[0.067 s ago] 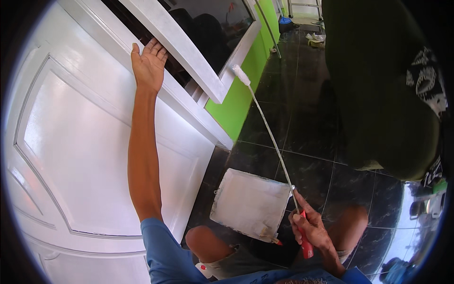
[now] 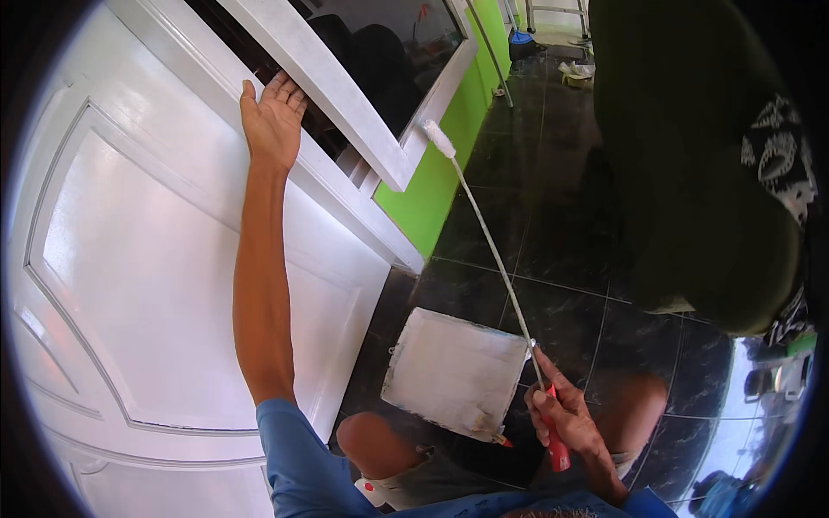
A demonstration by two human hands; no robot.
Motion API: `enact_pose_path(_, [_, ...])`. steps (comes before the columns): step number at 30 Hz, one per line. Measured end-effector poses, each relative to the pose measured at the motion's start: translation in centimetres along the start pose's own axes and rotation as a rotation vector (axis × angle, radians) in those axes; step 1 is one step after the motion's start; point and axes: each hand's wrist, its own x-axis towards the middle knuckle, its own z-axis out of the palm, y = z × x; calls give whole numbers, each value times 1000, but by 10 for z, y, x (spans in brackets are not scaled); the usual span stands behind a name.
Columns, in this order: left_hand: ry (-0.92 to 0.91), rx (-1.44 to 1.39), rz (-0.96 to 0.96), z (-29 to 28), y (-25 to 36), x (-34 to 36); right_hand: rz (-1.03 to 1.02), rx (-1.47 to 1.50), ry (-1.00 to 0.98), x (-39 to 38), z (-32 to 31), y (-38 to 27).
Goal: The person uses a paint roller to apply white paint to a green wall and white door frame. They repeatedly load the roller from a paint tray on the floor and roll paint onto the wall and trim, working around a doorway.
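My right hand (image 2: 566, 413) is wrapped round the red handle of a small paint roller (image 2: 492, 226), its forefinger stretched along the long thin rod. The white roller head rests at or very near the lower frame of the window, where contact is hard to tell. With palm up and fingers stretched, my left hand (image 2: 274, 119) reaches to the edge of a swung-out white window sash (image 2: 324, 86); its fingertips are at the sash's underside. Below the roller, a paint tray (image 2: 462, 363) coated in white paint lies on the floor between my knees and the door.
A white panelled door (image 2: 155, 285) fills the left side. Green wall (image 2: 423, 203) runs under the window. Dark cloth (image 2: 699, 164) hangs large at the right above the black tiled floor (image 2: 553, 311). A brush with a reddish tip (image 2: 503, 441) lies at the tray's near corner.
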Motion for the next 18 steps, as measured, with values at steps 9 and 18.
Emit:
enact_pose_path(9, [147,-36,-91,13,5,5,85,-18,-32,-30,13,-58])
enact_pose_path(18, [211,40,-133,18,8,0,83,-327,43,-42,-2,-89])
